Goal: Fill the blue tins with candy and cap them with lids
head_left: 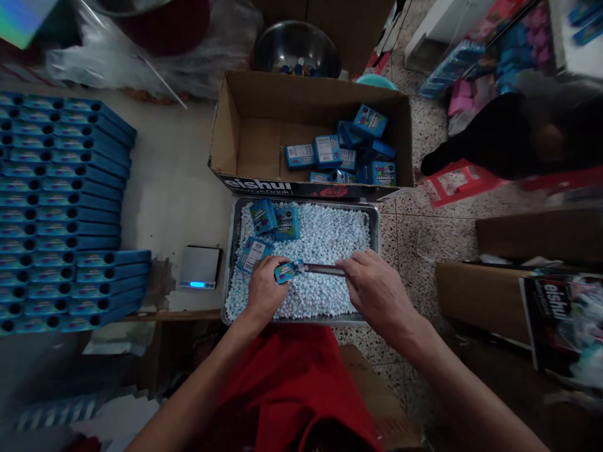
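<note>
My left hand [266,290] is closed around a small blue box [284,272] above a metal tray [375,229] of small white pieces [325,232]. Closed on the handle of a metal scoop [323,269] is my right hand [374,287]; the scoop's other end meets the opening of the held box. Two blue boxes [262,216] [286,223] lie on the pieces at the tray's upper left, touching each other. Another blue box [255,253] lies just beyond my left hand, partly covered by it.
Behind the tray stands an open cardboard box [257,147] with several blue boxes [327,151]. A lit scale [200,267] sits left of the tray, and stacked blue boxes [61,213] fill the far left. A metal bowl [296,47] is at the back. Cartons [480,304] stand at right.
</note>
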`<state>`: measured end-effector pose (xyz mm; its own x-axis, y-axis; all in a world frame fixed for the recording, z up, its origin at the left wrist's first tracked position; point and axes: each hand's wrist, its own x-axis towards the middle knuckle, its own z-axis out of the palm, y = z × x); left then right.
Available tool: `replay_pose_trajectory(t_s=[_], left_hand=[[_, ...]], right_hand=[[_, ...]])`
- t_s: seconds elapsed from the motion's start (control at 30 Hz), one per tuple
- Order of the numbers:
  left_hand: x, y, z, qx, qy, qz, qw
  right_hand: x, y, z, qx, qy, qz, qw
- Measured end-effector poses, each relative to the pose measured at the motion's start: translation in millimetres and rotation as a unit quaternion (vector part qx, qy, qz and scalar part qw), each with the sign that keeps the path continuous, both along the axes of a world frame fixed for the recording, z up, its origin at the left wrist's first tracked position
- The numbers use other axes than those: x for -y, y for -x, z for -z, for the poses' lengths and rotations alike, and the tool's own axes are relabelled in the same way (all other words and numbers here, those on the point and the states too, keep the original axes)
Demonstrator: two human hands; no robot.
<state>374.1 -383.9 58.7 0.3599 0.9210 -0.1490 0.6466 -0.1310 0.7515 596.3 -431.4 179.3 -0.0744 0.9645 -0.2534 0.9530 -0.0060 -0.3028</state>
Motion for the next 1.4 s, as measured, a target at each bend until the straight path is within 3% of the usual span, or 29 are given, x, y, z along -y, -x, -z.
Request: replay_pose_trajectory(t_s=[0.13,0.27,0.33,0.47,0.57,0.67,0.73,0.8,0.87,0.93,1.0,1.23,1.4], left_hand=[[-5.7,6.3,3.7,0.032,0.022,-0.010,0.999],[-12.1,7.8,11.1,0.141,0.122,-0.022,0.982],[-13.6,5.2,15.5,0.177,0.163,-0.018,0.971],[-14.7,0.3,21.4,0.218,0.191,-0.008,0.957],[-15.4,0.1,22.6,0.262,0.200,-0.023,0.944],[-14.8,0.0,23.6,0.267,0.212,-0.011,0.940],[-13.9,1.1,24.2,0.228,0.194,0.028,0.954],[-13.9,5.7,23.6,0.168,0.156,0.051,0.972],[-15.5,14.3,21.0,0.122,0.121,0.033,0.985],[-17.8,24.3,17.0,0.096,0.099,0.008,0.990],[-19.1,31.9,13.5,0.085,0.093,-0.006,0.992],[-8.7,24.4,15.2,0.086,0.064,-0.026,0.994],[-3.6,16.6,8.7,0.034,-0.032,0.023,0.999]], right_hand=[[14.6,-4.8,-4.2,-0.039,-0.026,0.052,0.998],[43.0,-30.0,2.6,-0.045,-0.063,0.166,0.983],[60.6,-47.8,22.4,-0.018,-0.047,0.203,0.978],[92.3,-82.0,86.3,0.054,0.060,0.193,0.978],[102.5,-92.5,131.3,0.021,0.061,0.204,0.977],[93.9,-78.8,165.7,-0.081,0.032,0.231,0.969],[80.6,-59.4,184.6,-0.136,0.026,0.234,0.962],[67.0,-39.6,199.8,-0.168,0.025,0.229,0.959],[58.0,-27.0,208.2,-0.195,0.025,0.234,0.952],[55.7,-25.0,206.3,-0.211,0.025,0.247,0.945],[59.0,-31.7,193.3,-0.216,0.023,0.260,0.941],[60.2,-45.9,107.5,-0.300,0.035,0.259,0.917],[36.3,-18.7,67.3,-0.247,-0.034,0.181,0.951]])
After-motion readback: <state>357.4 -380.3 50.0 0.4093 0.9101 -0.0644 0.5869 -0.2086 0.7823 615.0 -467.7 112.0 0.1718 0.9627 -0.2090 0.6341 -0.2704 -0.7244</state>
